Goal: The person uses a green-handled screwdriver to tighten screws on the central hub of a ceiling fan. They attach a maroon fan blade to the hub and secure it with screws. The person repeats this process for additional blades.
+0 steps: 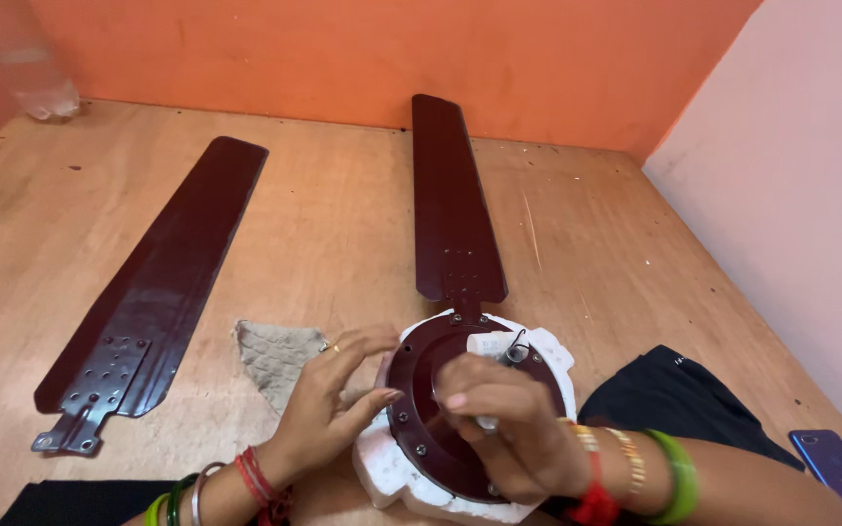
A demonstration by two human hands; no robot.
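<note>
Mid-assembly, I judge: the left hand steadies the maroon ceiling-fan motor housing on its white foam cradle; the right hand pinches a small white part; next needs careful seating

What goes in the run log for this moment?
left hand: steadies fan motor | right hand: on motor top | one blade attached | spare blade apart

1. Both forearms are left bare; no sleeves are seen.
2. On the left hand, a thin gold ring is worn.
3. The left wrist is ringed by red thread, a silver bangle and green bangles.
4. The right hand's wrist is ringed by gold patterned bangles, red thread and a broad green bangle.
</note>
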